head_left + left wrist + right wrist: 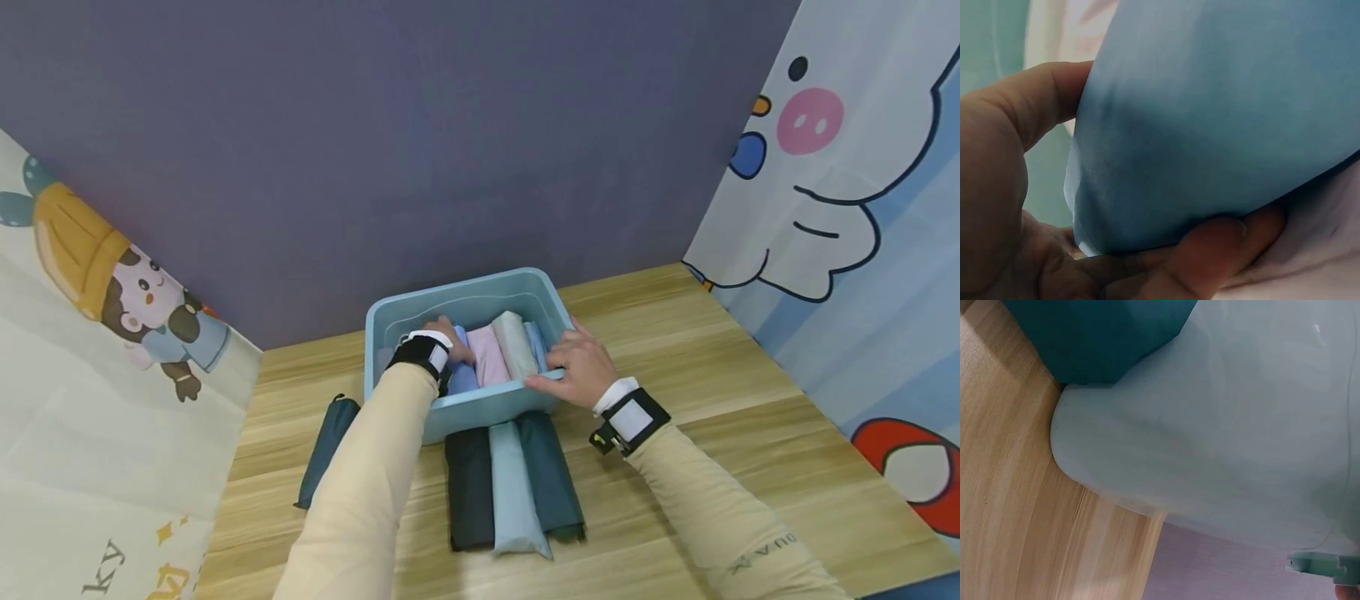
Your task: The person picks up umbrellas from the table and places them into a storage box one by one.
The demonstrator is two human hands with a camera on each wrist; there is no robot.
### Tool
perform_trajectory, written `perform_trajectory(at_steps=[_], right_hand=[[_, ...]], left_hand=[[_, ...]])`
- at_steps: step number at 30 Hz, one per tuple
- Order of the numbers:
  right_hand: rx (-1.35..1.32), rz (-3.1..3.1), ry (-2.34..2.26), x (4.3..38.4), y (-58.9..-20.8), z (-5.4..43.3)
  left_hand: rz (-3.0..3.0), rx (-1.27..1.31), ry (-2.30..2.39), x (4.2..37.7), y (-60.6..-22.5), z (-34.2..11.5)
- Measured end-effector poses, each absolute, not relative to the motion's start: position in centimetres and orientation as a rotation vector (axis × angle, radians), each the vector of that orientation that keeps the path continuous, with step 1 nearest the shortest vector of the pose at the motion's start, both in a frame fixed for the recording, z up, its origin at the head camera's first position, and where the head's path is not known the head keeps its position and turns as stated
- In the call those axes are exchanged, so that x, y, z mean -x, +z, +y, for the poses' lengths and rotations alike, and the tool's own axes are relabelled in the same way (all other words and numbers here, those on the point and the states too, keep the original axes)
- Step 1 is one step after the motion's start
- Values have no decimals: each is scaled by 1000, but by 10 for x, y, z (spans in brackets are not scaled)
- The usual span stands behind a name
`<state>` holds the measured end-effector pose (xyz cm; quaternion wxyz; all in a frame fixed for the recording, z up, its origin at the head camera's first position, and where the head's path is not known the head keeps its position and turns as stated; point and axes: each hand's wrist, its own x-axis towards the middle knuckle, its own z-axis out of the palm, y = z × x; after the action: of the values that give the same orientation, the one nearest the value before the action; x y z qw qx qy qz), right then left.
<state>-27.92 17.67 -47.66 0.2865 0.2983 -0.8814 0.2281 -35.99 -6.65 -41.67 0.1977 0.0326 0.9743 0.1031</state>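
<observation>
A light blue plastic bin stands on the wooden table. My left hand reaches inside it at the left and grips a blue fabric bundle. In the left wrist view, thumb and fingers lie on opposite sides of that smooth bundle. To its right stand a pink bundle, a pale grey one and a narrow light blue one. My right hand holds the bin's rim at the right front corner; only a fingertip shows in the right wrist view.
In front of the bin, a black bundle, a light blue one and a dark green one lie side by side. Another dark bundle with a small loop lies at left. A grey-purple panel rises behind the bin.
</observation>
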Motion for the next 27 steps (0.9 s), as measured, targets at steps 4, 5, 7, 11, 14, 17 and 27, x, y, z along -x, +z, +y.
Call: perform_trajectory(at_steps=[4,5,7,11,14,17,27], right_hand=[[-807,-2356,604,278,-475,176],[-808,-2356,600,278,-475,176],[-810,-2356,594,278,-474,177],[-812,-2351,584,278,-473,177],[-812,-2341,585,279,-475,178],[-806,-2329,588,280,-476,178],[-813,-2315,603,278,-476,178]], left_hand=[[2714,-80,267,365,-427,-67],[2716,-80,261,368,-431,-68],[2717,-70,246,372,-436,-69],[2717,-23,239,378,-441,-70],[2715,3,230,378,-440,-70],[2711,-1,218,376,-437,-70],[2701,-19,216,370,-435,-71]])
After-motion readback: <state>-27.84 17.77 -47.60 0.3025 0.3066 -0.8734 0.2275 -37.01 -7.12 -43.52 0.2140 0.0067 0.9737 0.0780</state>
